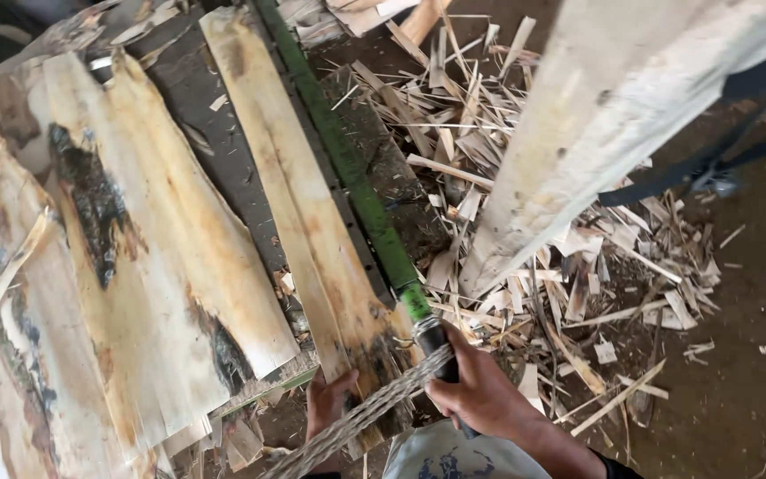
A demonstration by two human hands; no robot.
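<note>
Green-painted long metal lever bar [347, 168] runs alongside the pale narrow veneer strip [312, 213], so keep your right hand [480, 390] clamped on its dark handle while your left hand [328, 404] pinches the strip's near end flat.

Pale cream veneer sheets [135, 257], streaked tan and blotched with charcoal-black bark stains, fill the left of the frame. A bright green bar [347, 168] runs diagonally from top centre, ending in a black grip [436, 341] at lower centre. A grey braided rope [356, 417] crosses the bottom. Straw-coloured offcuts [525, 266] litter the dark brown floor [755, 293] at right, under a whitish, grey-speckled plank [596, 115].
</note>
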